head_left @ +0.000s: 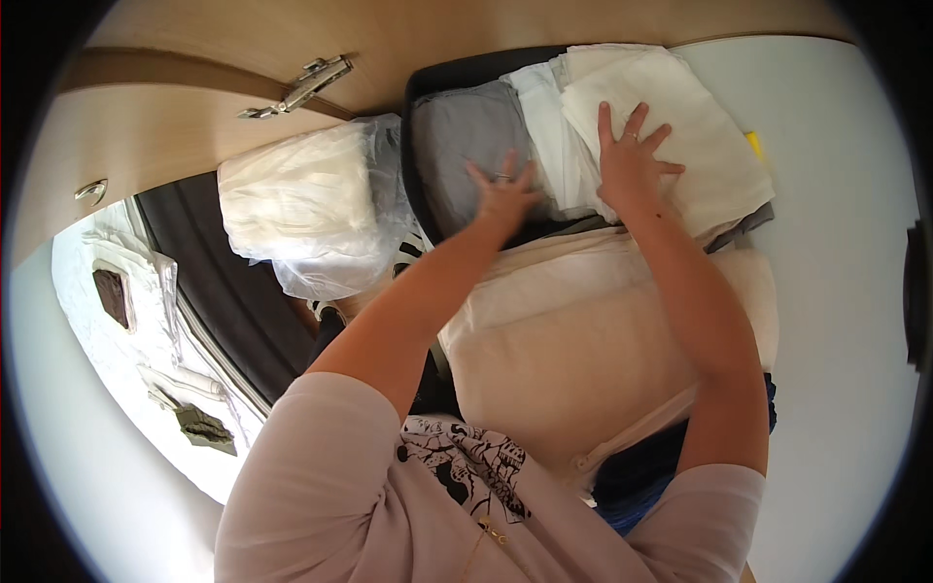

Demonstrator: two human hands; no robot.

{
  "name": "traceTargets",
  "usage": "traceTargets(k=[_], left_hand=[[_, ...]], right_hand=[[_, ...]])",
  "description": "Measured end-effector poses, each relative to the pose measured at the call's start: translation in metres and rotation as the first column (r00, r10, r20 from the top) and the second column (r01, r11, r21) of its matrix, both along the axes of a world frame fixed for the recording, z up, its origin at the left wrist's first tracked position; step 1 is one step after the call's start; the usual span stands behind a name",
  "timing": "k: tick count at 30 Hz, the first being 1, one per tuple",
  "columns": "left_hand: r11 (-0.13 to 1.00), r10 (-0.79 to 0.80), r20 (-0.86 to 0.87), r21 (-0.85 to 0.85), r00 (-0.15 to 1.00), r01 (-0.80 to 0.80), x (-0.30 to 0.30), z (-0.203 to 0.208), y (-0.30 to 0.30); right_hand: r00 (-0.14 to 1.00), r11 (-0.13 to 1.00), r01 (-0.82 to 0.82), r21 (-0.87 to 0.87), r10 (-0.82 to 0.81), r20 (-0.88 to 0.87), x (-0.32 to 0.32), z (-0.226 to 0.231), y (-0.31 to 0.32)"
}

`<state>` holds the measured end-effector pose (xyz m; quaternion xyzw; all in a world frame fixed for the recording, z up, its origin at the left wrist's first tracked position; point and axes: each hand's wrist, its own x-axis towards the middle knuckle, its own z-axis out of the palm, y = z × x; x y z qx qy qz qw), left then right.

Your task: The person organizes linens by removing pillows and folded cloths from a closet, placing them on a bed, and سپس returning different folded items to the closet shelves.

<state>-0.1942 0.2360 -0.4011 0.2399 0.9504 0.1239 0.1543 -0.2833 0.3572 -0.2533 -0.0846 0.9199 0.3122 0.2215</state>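
A black-sided container (412,160) at the far middle holds folded cloths. On its left side is a grey folded cloth (462,121), with a white folded cloth (547,117) beside it. A larger cream folded cloth (714,146) lies over the right side. My right hand (634,167) rests on the cream cloth, fingers spread. Over the grey cloth's near right part is my left hand (505,202), slightly blurred, its fingers apart and nothing in it. Whether it presses on the cloth I cannot tell. Closer to me, a wide beige folded cloth (573,350) spreads beneath my forearms.
A clear plastic bag of cream fabric (301,194) sits left of the container. Behind it stands a wooden panel (209,44) with a metal hinge (309,85). Folded clothes (199,428) lie on a white surface at far left. Dark blue fabric (637,476) is near my right elbow.
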Motion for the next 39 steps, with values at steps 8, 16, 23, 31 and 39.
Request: traceTargets(k=[8, 16, 23, 31, 39], left_hand=[[0.971, -0.028, 0.274, -0.222, 0.961, 0.092, 0.008, -0.008, -0.028], [0.969, -0.049, 0.241, -0.226, 0.969, 0.105, 0.01, -0.011, -0.026], [0.96, -0.082, 0.196, -0.247, 0.977, 0.13, 0.014, -0.012, -0.032], [0.961, -0.093, 0.205, -0.236, 0.974, 0.141, 0.015, -0.016, -0.037], [0.845, -0.502, -0.101, -0.266, 0.859, 0.463, 0.026, -0.051, 0.017]], right_hand=[[0.992, 0.995, -0.08, -0.065, 0.072, -0.105, -0.005, -0.017, 0.016], [0.508, 0.983, 0.165, -0.077, -0.018, 0.861, 0.032, -0.101, -0.034], [0.591, 0.977, 0.198, -0.075, -0.059, 0.804, 0.013, -0.105, 0.01], [0.585, 0.952, 0.295, -0.084, -0.11, 0.804, -0.005, -0.08, 0.019], [0.584, 0.961, 0.255, -0.104, -0.067, 0.809, -0.007, -0.084, 0.018]])
